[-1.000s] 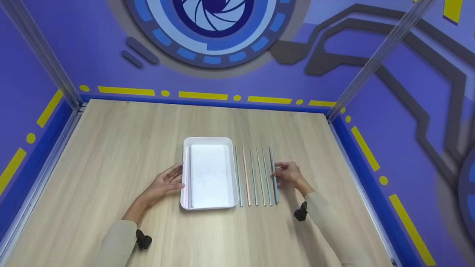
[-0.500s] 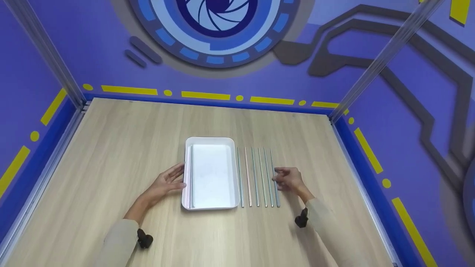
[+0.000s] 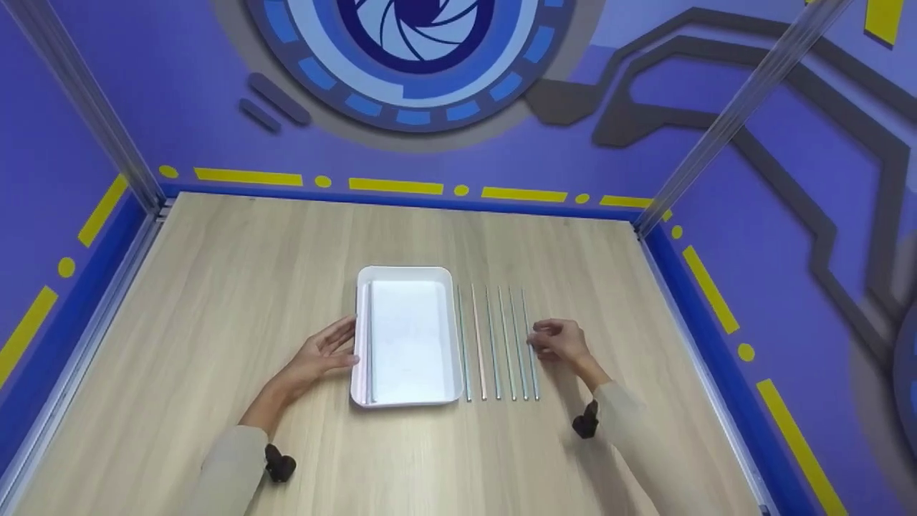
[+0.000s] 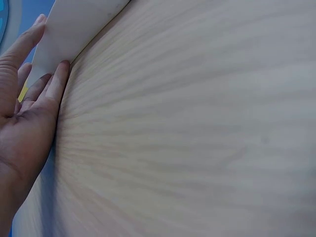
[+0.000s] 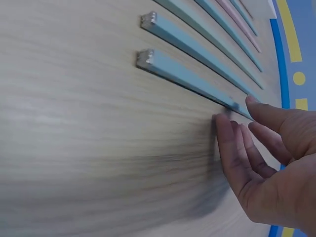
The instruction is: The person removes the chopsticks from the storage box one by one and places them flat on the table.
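Note:
Several pastel chopsticks with silvery square ends lie in a row right of a white tray [image 3: 408,405]. My right hand [image 3: 562,342] hovers at the outermost light-blue chopstick [image 5: 190,80]. Its fingers are loosely bent, thumb tip close over the chopstick, with nothing pinched between them. My left hand [image 3: 315,360] rests against the tray's left side, fingers and thumb extended; in the left wrist view its fingertips [image 4: 63,66] touch the tray wall [image 4: 61,32]. Inside the tray, a pink chopstick [image 3: 363,351] and a blue-grey chopstick [image 3: 372,344] lie along the left edge.
The wooden table [image 3: 251,244] is bounded by blue-purple walls [image 3: 179,93] with yellow marks and metal corner posts. Between the outermost chopstick and the tray lie a green chopstick [image 3: 508,344] and a pink chopstick [image 3: 478,344], among others.
My right hand has set the outermost light-blue chopstick down at the right end of the row and loosened its fingers from it. The left hand and tray have stayed in place.

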A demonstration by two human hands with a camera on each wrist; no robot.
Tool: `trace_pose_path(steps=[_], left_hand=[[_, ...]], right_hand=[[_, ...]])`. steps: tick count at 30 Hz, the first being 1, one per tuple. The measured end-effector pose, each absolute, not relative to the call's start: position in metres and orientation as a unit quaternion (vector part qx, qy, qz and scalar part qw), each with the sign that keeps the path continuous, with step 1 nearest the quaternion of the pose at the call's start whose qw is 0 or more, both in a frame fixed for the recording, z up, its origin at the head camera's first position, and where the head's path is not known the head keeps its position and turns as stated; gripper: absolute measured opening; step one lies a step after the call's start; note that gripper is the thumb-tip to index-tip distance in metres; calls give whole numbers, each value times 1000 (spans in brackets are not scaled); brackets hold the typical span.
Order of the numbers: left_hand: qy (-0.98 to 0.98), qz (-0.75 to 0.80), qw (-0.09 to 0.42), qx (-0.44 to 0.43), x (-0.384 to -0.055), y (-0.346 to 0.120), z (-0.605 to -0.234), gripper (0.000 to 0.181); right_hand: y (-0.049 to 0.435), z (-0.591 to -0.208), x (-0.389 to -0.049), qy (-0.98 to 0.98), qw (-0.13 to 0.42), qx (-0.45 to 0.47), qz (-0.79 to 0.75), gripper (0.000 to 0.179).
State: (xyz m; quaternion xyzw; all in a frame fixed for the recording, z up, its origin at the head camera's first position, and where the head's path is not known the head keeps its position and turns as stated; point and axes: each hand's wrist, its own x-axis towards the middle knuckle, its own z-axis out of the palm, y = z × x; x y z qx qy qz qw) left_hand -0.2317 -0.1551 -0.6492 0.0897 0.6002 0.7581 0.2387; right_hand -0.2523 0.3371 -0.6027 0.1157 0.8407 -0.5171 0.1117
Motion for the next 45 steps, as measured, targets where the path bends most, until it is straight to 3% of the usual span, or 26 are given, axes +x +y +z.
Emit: trace_pose_path(steps=[8,14,20,25,35,40,45], left_hand=[[602,757,233,97,-233,-154,-650,90],[604,757,232,94,-231,-157,-653,90],[601,756,241,97,-227,-161,-655,88],[599,760,228,112,-231,-161,-656,85],[593,766,223,109,-235,-158,-653,87],[593,767,220,107,-233,-159,-654,87],[588,768,224,119,-234,-156,-654,86]], right_hand=[[309,-576,-268,860,134,64,-488,49],[260,-560,-275,859,144,-13,-491,46],[212,-549,-279,848,163,-64,-500,59],[173,-550,-289,843,170,-105,-500,49],[103,-571,-298,852,288,-61,-434,39],[82,-584,-296,858,281,-54,-427,46],[72,-595,-292,859,253,-48,-443,39]])
